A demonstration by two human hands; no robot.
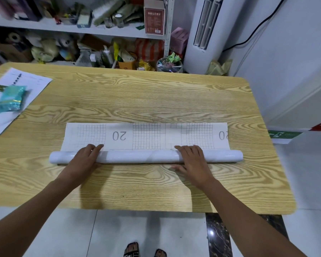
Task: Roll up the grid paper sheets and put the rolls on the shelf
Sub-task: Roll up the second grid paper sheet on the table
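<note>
A long white roll of grid paper [137, 156] lies across the wooden table [156, 101]. A strip of the same sheet, still flat [148, 135], stretches behind it, printed with a grid and the number 20. My left hand [86, 157] rests palm down over the roll's left part, fingers reaching the flat strip. My right hand [191, 158] lies over the right part, thumb on the table at the near side. Beyond the table's far edge stands the white shelf [82, 28], crowded with things.
A printed sheet [17, 97] with a teal packet [10, 99] on it lies at the table's left edge. A white standing air conditioner [206, 32] and a small bin [169, 64] stand beyond the far right corner. My feet in sandals [145, 251] show on the tiled floor.
</note>
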